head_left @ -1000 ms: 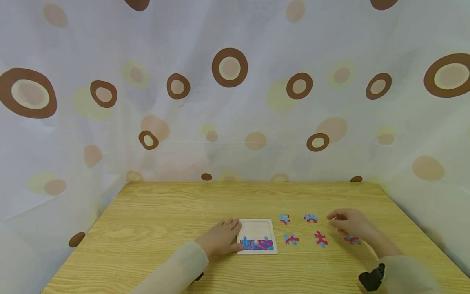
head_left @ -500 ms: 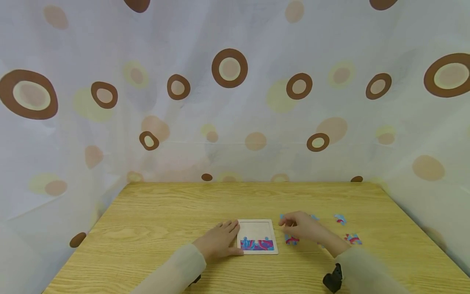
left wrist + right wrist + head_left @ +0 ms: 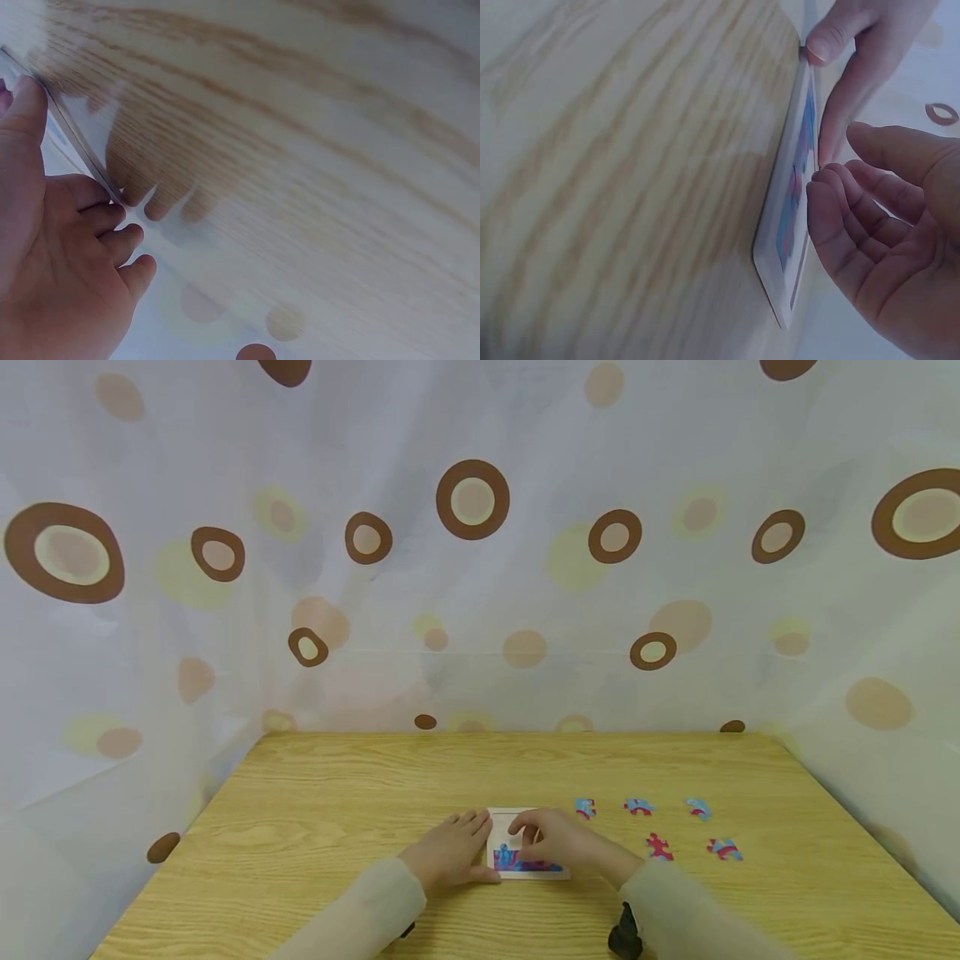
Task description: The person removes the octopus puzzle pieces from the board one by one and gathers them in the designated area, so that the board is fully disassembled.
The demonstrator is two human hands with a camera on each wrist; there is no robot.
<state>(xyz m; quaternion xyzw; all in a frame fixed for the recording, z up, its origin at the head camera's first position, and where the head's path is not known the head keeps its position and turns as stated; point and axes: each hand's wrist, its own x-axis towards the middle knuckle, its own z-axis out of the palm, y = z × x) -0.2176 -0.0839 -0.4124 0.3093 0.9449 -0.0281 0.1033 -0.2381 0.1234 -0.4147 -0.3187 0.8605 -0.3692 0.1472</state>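
A square white puzzle tray point(image 3: 540, 876) lies on the wooden table, its near part filled with joined blue, purple and pink jigsaw pieces point(image 3: 504, 859). My left hand point(image 3: 448, 852) rests flat along the tray's left edge, with fingers at the far corner and thumb by the near one. Over the tray is my right hand point(image 3: 564, 843), its thumb and fingers curled together just above the joined row. A puzzle piece that lay right beside the tray is gone from the table; the right fingers hide it. In the right wrist view the right fingers point(image 3: 829, 210) curl beside the tray.
Several loose pieces lie right of the tray: a back row with a blue-red piece point(image 3: 585, 808), another point(image 3: 639, 807) and a third point(image 3: 697, 808), then a red piece point(image 3: 658, 846) and a red-blue one point(image 3: 725, 849) nearer. A dotted curtain point(image 3: 480, 685) surrounds the table point(image 3: 337, 793).
My right hand has swept left from the far-right pieces, past the near-left piece, to over the tray. That piece has left the table. The left hand stays at the tray's edge.
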